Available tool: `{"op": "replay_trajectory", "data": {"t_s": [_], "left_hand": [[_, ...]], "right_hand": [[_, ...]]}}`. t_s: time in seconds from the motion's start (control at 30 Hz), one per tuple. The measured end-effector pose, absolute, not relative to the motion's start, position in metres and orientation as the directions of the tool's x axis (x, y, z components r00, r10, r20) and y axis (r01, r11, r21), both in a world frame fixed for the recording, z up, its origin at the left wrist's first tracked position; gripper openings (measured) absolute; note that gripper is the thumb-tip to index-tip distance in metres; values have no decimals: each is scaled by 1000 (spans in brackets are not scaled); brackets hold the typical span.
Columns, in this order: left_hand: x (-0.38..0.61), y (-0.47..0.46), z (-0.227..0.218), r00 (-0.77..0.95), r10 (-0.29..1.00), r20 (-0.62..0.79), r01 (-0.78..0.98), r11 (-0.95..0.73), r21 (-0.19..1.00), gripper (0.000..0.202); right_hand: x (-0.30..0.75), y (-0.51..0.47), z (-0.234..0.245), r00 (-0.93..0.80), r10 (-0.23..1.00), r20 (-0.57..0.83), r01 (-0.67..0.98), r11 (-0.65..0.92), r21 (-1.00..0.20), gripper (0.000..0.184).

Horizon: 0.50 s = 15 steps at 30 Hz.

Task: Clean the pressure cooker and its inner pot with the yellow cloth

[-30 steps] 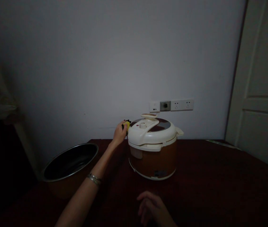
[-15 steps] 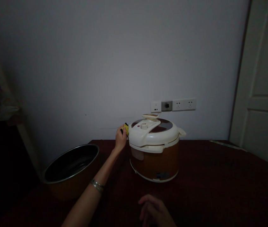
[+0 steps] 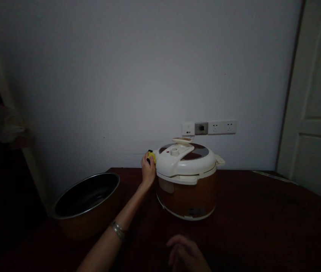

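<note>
Left hand (image 3: 148, 170) at the cooker's (image 3: 187, 196) left side

Your left fingers are closed around the yellow piece (image 3: 152, 155), just left of the lid (image 3: 187, 166); whether they touch, you can't tell, and its long axis is unclear. Your right hand (image 3: 187, 251) is farther away, nearer you, fingers loosely bent, nothing visible in them. The pot (image 3: 92, 223) lies left of your left forearm.

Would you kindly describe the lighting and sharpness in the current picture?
In the head view, dim light overall, with the wall brightest around its middle; also in the head view, the table sinking nearly to black at lower left; again in the head view, the right hand blurred, the electric pressure cooker crisper.
</note>
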<state>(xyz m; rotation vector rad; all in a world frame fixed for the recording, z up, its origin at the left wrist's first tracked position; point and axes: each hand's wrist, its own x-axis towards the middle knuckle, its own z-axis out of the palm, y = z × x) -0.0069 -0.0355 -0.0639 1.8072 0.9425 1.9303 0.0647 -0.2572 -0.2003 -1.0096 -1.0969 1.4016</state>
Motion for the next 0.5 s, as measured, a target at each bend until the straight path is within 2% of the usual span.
{"op": "replay_trajectory", "data": {"t_s": [0.1, 0.27, 0.4, 0.5], "left_hand": [[-8, -30, -50, -103, 684, 723, 225, -692, 686, 33], [-11, -15, -21, -158, 899, 408, 112, -394, 912, 33], [-14, -4, -16, -144, 943, 300, 13, -301, 953, 29], [-15, -7, -25, -143, 947, 287, -57, -297, 953, 30]], "right_hand": [[65, -256, -199, -107, 994, -13, -208, -35, -977, 57], [64, -257, -201, -86, 996, -5, -208, -23, -978, 62], [64, -259, -204, -87, 996, -19, -217, -38, -975, 63], [65, -259, -206, -96, 995, -28, -211, -47, -976, 61]]}}
